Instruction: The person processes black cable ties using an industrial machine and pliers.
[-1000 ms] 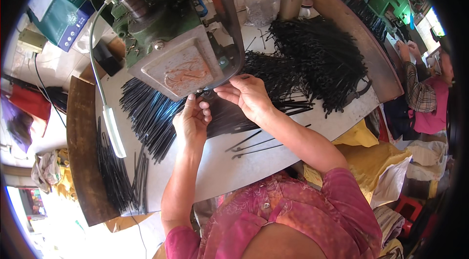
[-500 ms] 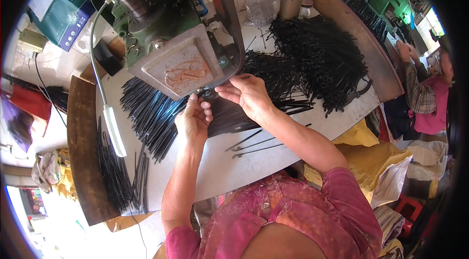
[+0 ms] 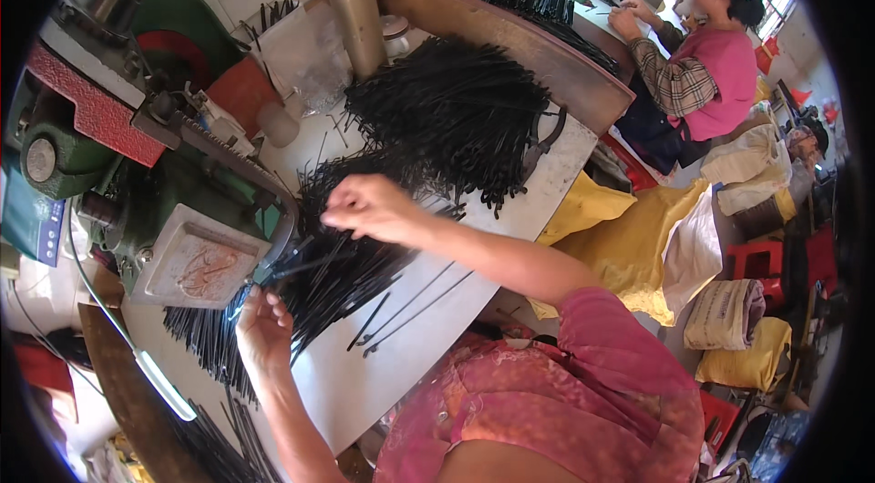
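Note:
My left hand (image 3: 264, 330) is at the lower edge of the green press machine (image 3: 202, 257), its fingertips pinched together beside the work point. Whatever lies between them is too small to make out. My right hand (image 3: 378, 210) hovers over a spread of thin black rods (image 3: 355, 287), its fingers curled inward and slightly blurred. No object shows clearly in that hand. A blurred dark strip runs from the machine's work point toward the right, over the rods. Behind the right hand lies a large heap of black rods with thickened ends (image 3: 456, 109).
A metal flask (image 3: 355, 23) and a clear plastic bag (image 3: 319, 64) stand at the back. A brown raised board (image 3: 510, 36) edges the table. A lamp (image 3: 164, 383) hangs left. Yellow sacks (image 3: 629, 246) lie at right. Another person (image 3: 697, 73) works at the far right.
The view has swung to the right, so the machine sits further left. My right hand has left the machine's work point and is over the rods; my left stays by the machine.

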